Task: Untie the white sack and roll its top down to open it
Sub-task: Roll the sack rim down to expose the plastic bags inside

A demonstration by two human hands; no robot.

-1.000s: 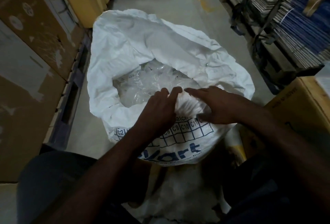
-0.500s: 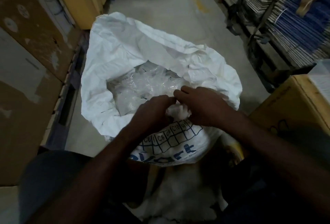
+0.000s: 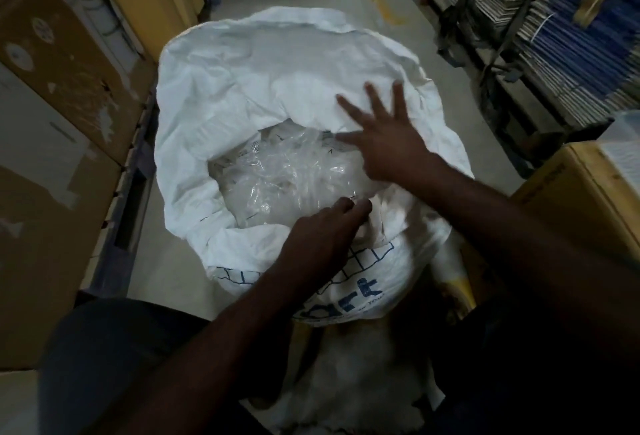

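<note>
The white sack stood open mid-frame, clear plastic showing inside. At six o'clock on its rim, the left hand pinched the near edge; toward three o'clock the right hand hovered, fingers splayed, holding nothing.

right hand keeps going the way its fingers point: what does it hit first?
Probably the far rim of the white sack: the right hand, fingers spread, points at it. Depth is unclear; it may already touch.

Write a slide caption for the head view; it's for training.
Left hand grips the open white sack's near rim; right hand reaches across, fingers spread.
</note>
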